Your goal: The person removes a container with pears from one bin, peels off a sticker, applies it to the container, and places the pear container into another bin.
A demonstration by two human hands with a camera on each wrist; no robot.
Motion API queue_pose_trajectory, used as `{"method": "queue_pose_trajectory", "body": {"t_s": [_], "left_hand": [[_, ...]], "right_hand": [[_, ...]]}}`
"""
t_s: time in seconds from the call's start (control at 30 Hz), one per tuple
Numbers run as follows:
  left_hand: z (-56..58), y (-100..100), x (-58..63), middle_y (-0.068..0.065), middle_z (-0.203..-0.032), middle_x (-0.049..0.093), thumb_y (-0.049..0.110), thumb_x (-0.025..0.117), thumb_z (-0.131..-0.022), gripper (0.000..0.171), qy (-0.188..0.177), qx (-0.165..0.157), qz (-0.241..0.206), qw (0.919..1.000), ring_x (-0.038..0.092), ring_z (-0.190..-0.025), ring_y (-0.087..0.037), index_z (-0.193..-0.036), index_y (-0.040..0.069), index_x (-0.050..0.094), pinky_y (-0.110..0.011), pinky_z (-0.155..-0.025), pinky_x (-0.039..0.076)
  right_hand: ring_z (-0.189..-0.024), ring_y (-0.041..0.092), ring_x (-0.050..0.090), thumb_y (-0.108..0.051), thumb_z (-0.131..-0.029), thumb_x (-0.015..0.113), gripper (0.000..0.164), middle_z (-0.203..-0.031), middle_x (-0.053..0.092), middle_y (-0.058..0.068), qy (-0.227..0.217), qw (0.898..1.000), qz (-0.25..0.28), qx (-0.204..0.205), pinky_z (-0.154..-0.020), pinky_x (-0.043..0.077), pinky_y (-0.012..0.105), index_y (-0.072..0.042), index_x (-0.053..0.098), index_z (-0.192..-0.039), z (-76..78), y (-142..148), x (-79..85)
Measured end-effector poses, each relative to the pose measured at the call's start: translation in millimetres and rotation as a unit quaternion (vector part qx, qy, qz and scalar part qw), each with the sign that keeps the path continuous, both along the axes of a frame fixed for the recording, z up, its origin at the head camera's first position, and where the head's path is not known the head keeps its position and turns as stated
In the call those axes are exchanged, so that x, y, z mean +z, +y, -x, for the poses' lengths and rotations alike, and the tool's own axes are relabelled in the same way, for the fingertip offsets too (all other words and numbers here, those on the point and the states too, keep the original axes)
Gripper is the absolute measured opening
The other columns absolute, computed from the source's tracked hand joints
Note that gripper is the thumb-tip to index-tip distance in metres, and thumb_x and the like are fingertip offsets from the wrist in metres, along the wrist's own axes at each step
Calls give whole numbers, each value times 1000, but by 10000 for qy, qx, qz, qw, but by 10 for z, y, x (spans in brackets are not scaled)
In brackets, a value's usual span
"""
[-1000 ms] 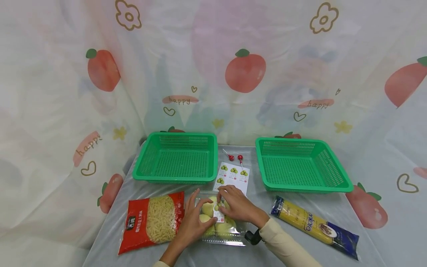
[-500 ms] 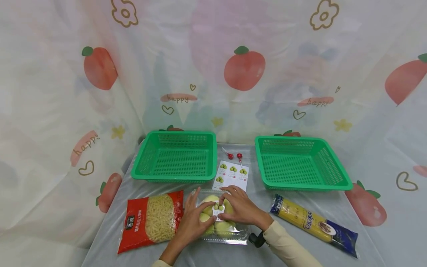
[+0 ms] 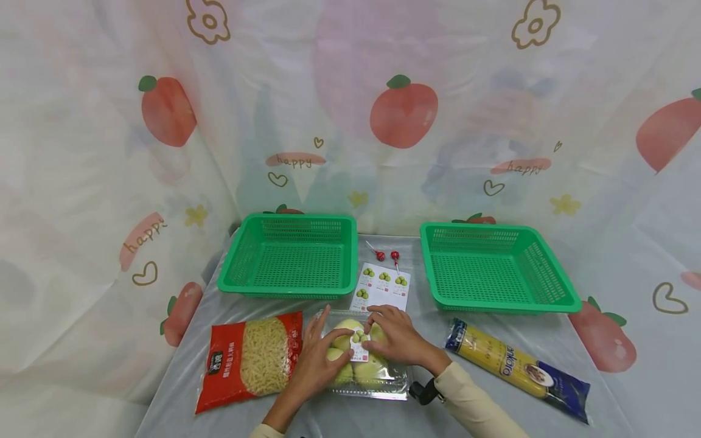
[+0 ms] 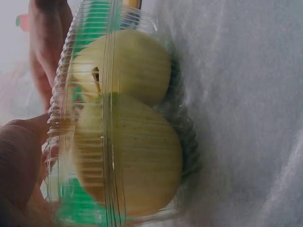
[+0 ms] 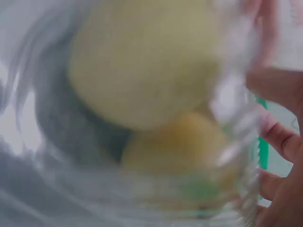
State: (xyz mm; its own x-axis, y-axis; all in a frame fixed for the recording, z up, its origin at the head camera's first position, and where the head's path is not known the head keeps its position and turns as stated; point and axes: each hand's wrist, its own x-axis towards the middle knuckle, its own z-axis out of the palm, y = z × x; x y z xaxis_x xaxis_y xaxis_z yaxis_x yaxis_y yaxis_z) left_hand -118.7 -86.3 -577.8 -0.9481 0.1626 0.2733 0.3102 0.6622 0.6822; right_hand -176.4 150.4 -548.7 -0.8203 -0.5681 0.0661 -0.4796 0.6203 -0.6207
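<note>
A clear plastic clamshell box [image 3: 378, 389] holding several pale green-yellow pears [image 4: 132, 142] stands at the table's front middle, its lid shut. Over its top lies a small white sticker [image 3: 359, 356] printed with green fruit. My left hand [image 3: 316, 360] pinches the sticker's left edge between curved forefinger and thumb. From the other side, my right hand [image 3: 402, 340] holds the right edge the same way. Whether the sticker touches the lid all over I cannot tell. Pears show blurred through the plastic in the right wrist view.
Behind the box lies a sticker sheet [image 3: 390, 295], with two red lollipops [image 3: 380, 256] beyond. Green baskets stand at back left [image 3: 298, 295] and back right [image 3: 504, 307]. A red pasta bag [image 3: 227, 371] lies left, a spaghetti pack [image 3: 517, 371] right.
The sticker has straightened and shifted slightly between the fingers. My right hand has moved a little to the right, while my left hand has stayed nearly in place.
</note>
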Motion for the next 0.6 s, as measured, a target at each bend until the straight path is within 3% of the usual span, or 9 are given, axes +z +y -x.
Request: {"method": "queue_pose_trajectory", "body": {"t_s": [0.13,0.33,0.6], "left_hand": [[9,-13,15,-25,-170,32,29,85,-88,40,77,-143,123,9998,28,-150,-60,-127,26,78,-79,-105,41],[11,-14,3,-24,-170,33,29,86,-87,41,105,-116,181,9997,28,-150,-59,-127,25,78,-78,-105,41],[4,15,-39,-19,-169,36,24,85,-88,30,24,159,40,9999,29,-152,-54,-117,26,79,-76,-109,40]], "right_hand": [[-144,43,43,-42,-90,83,32,-155,52,18,-76,9999,50,50,-113,25,75,-23,65,-107,-13,3,4],[-142,43,45,-55,-86,83,39,-154,54,16,267,9994,-202,-62,-114,28,74,-26,64,-105,-20,-30,-54],[-143,43,45,-49,-89,82,32,-154,54,15,179,9995,-187,-189,-114,28,74,-26,64,-101,-47,-54,-82]]}}
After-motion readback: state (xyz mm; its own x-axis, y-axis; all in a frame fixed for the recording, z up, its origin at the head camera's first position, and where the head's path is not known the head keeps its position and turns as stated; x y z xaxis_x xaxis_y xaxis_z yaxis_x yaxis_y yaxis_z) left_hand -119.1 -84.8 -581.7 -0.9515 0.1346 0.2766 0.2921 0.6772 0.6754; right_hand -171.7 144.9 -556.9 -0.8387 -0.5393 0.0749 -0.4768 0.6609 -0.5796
